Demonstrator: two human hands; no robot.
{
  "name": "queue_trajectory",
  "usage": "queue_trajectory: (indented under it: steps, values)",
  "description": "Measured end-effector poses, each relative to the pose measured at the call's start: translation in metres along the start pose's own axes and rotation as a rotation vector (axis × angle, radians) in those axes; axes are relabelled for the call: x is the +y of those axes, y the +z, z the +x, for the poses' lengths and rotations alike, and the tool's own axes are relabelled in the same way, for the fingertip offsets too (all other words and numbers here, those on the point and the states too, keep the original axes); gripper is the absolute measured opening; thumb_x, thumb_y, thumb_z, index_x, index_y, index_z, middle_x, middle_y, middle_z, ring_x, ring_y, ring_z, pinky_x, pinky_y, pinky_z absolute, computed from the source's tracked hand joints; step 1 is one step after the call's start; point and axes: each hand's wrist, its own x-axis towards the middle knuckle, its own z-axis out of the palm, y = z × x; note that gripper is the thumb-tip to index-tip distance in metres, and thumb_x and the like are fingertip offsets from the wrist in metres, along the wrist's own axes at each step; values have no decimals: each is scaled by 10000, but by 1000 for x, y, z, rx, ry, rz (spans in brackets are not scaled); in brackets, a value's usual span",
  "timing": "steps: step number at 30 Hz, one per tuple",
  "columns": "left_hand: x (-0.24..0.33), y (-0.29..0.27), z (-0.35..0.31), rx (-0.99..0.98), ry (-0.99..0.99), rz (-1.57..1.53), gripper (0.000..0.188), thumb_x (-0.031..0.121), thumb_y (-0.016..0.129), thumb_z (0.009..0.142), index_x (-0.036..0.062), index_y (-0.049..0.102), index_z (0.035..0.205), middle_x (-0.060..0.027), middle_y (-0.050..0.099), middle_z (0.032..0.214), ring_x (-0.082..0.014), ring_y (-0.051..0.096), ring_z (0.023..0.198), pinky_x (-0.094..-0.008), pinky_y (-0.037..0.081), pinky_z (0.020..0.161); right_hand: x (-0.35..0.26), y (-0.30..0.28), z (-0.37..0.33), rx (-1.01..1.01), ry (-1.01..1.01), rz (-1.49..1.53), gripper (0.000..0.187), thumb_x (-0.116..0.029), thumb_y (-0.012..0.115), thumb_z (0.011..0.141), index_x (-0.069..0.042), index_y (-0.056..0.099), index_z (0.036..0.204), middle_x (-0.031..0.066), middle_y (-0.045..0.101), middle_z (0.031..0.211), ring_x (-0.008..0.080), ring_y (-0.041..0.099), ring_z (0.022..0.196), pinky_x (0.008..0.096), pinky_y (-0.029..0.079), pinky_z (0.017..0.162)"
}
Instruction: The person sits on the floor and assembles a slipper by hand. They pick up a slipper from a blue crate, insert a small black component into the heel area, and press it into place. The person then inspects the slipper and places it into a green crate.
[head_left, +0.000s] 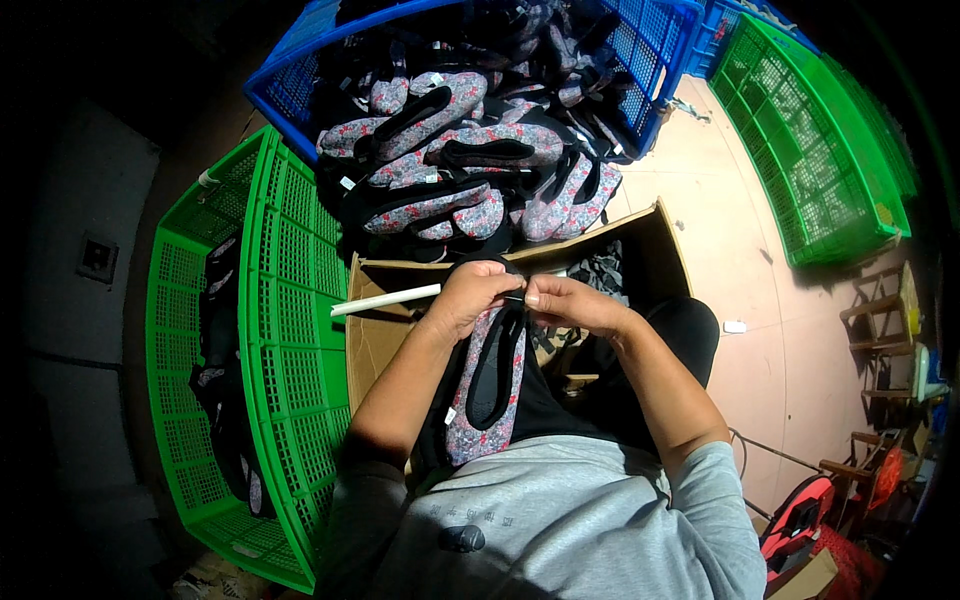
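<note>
A flowery slip-on shoe [487, 390] lies on the person's lap [570, 415], in front of the grey T-shirt [590, 510]. It is long and thin, and its long way runs from the T-shirt out toward the cardboard box [375, 355], leaning a bit right at the far end. One round end points back at the T-shirt. The other points away, up to the left hand [478, 294] and right hand [568, 303], whose fingers pinch a tiny dark bit [516, 297] I can't name
</note>
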Motion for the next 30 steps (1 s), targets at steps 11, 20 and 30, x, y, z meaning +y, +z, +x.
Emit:
queue_trajectory:
  steps: [11,20,30]
  values:
    - [1,0,0,7,-1,3,113,103,637,867,45,605,775,-20,617,731,-70,573,617,-199,462,568,-2,1,-1,-4,2,18,285,-378,543,985,-123,495,870,-69,429,754,38,393,650,191,327,555]
    - [-1,2,1,7,19,-5,133,133,644,880,70,615,766,17,591,675,-30,493,524,-167,369,468,0,-1,0,-15,-8,31,260,-373,553,981,-130,513,897,-79,432,762,27,405,654,174,326,546]
    - [-3,0,6,19,-17,-114,134,133,627,904,44,609,805,-40,637,787,-106,606,648,-210,510,632,9,2,-9,71,-47,31,273,-382,535,991,-128,513,893,-60,453,712,30,367,583,182,280,495]
